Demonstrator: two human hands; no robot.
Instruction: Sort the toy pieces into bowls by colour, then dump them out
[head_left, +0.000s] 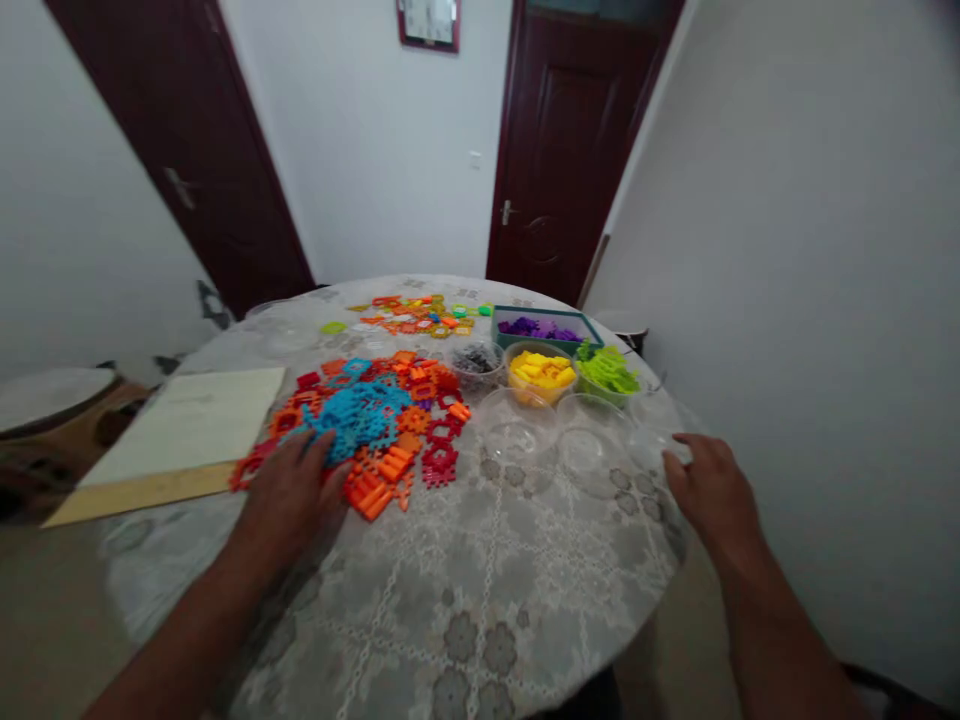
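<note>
My left hand lies at the near left edge of a pile of plastic building pieces, fingers apart, fingertips touching the blue pieces. Red pieces and orange pieces lie around the blue ones. At the right edge of the table, my right hand pinches the rim of a clear plastic bowl, which is blurred and hard to make out. Two more clear bowls, a left one and a right one, stand beside it.
Behind the clear bowls stand bowls of grey pieces, yellow pieces and green pieces. A green-rimmed tray holds purple pieces. Mixed pieces lie at the back. A paper-like sheet sits at left on the round table.
</note>
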